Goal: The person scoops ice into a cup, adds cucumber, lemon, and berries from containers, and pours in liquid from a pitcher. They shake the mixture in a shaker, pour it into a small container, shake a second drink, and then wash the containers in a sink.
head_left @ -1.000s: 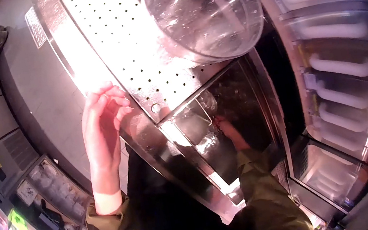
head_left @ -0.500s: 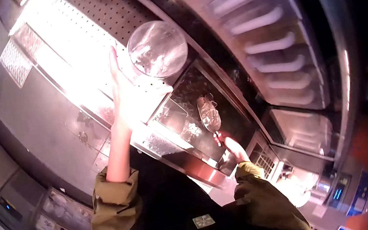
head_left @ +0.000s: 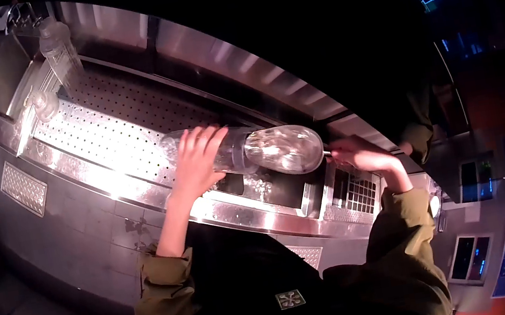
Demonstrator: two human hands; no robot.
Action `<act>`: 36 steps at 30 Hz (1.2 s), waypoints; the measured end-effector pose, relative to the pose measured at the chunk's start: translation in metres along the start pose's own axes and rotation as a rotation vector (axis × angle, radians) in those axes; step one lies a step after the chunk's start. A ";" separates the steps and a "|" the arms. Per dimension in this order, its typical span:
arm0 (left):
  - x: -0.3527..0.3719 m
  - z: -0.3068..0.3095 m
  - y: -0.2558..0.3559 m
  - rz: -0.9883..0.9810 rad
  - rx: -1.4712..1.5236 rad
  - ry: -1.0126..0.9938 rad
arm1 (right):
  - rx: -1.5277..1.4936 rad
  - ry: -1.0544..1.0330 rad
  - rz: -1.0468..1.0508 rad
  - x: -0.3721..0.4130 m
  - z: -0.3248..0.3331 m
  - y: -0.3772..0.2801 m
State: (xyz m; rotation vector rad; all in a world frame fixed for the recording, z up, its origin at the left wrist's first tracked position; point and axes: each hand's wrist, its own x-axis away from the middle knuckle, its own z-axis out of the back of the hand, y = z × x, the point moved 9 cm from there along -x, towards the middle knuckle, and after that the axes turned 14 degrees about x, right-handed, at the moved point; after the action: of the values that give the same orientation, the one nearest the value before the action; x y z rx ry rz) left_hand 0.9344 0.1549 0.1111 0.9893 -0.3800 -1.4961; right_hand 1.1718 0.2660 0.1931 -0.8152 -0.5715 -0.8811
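My left hand (head_left: 194,162) is wrapped round a tall clear container (head_left: 235,152), which lies tilted nearly on its side with its mouth to the right. My right hand (head_left: 359,154) grips the handle of a metal ice scoop (head_left: 286,149). The scoop's bowl looks full of ice, and its front lip meets the mouth of the container. Below both is the open ice bin (head_left: 302,197) with some loose ice (head_left: 261,189) in it. Whether ice has passed into the container is hard to see.
A perforated metal drain board (head_left: 108,131) runs to the left. At its far end stand a tall clear pitcher (head_left: 59,49) and a small clear vessel (head_left: 45,104). A sink (head_left: 5,75) lies beyond. Screens (head_left: 471,259) are at the right.
The scoop has risen from the ice bin to the container's mouth. The container has tipped toward the scoop in my left hand. My view has turned as well.
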 end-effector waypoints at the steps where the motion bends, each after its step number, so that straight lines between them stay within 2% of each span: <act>1: -0.001 0.001 0.003 -0.007 0.028 0.022 | 0.211 0.053 0.008 0.005 0.011 -0.030; 2: -0.002 0.002 0.005 -0.013 0.056 0.045 | 0.422 0.105 0.016 0.011 0.019 -0.054; 3: -0.002 0.004 0.004 -0.017 0.083 0.066 | 0.378 0.106 -0.089 0.016 0.021 -0.053; 4: 0.002 0.006 0.000 -0.006 0.102 0.097 | 0.286 0.209 -0.056 0.018 0.024 -0.039; 6: 0.006 0.012 -0.009 0.014 0.144 0.163 | 0.147 0.162 -0.041 0.030 0.023 -0.025; 7: 0.008 0.017 -0.015 0.058 0.157 0.185 | -0.046 0.188 -0.114 0.033 0.019 0.000; 8: 0.013 0.022 -0.024 0.093 0.207 0.231 | -0.025 0.106 -0.170 0.030 0.011 0.021; 10: 0.023 0.029 -0.044 0.163 0.305 0.324 | -0.172 0.041 -0.164 0.006 -0.023 0.055; 12: 0.033 0.037 -0.055 0.296 0.369 0.402 | -0.383 0.126 -0.166 -0.052 -0.077 0.087; 13: 0.039 0.041 -0.056 0.341 0.416 0.439 | -0.518 0.100 0.090 -0.092 -0.106 0.102; 14: 0.045 0.046 -0.056 0.388 0.460 0.473 | -0.150 0.102 -0.011 -0.134 -0.127 0.108; 17: 0.058 0.051 -0.048 0.415 0.533 0.485 | 0.118 0.102 -0.168 -0.229 -0.194 0.107; 18: 0.061 0.055 -0.038 0.429 0.525 0.481 | 0.142 0.062 -0.152 -0.243 -0.208 0.094; 20: 0.072 0.055 -0.027 0.502 0.574 0.462 | 0.192 0.153 -0.164 -0.260 -0.222 0.088; 21: 0.075 0.058 -0.017 0.454 0.542 0.448 | 0.174 0.100 -0.161 -0.245 -0.211 0.068; 24: 0.087 0.050 0.012 0.399 0.413 0.400 | 0.043 0.204 -0.274 -0.248 -0.215 0.103; 25: 0.087 0.042 0.022 0.379 0.374 0.376 | 0.113 0.169 -0.146 -0.227 -0.204 0.088; 27: 0.086 0.022 0.050 0.362 0.401 0.317 | -0.104 0.480 0.245 -0.163 -0.170 0.067; 28: 0.085 0.006 0.066 0.343 0.420 0.273 | -0.310 0.471 0.226 -0.109 -0.150 0.056; 30: 0.083 -0.030 0.099 0.246 0.438 0.275 | -0.603 0.539 0.538 0.007 -0.113 0.038; 31: 0.080 -0.055 0.120 0.346 0.555 0.269 | -0.743 0.464 0.524 0.078 -0.100 0.033; 32: 0.071 -0.080 0.147 0.208 0.470 0.197 | -0.839 0.527 0.628 0.153 -0.088 0.037; 34: 0.067 -0.137 0.200 0.010 0.349 0.147 | -0.934 0.486 1.122 0.273 -0.092 0.049; 36: 0.066 -0.207 0.242 -0.012 0.578 0.118 | -0.947 0.679 1.434 0.381 -0.090 0.076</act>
State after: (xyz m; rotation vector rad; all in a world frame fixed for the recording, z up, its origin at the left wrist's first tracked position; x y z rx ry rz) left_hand 1.2538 0.1078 0.1454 1.5262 -0.7465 -1.3544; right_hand 1.4460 0.0531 0.3898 -1.3493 1.0730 0.0493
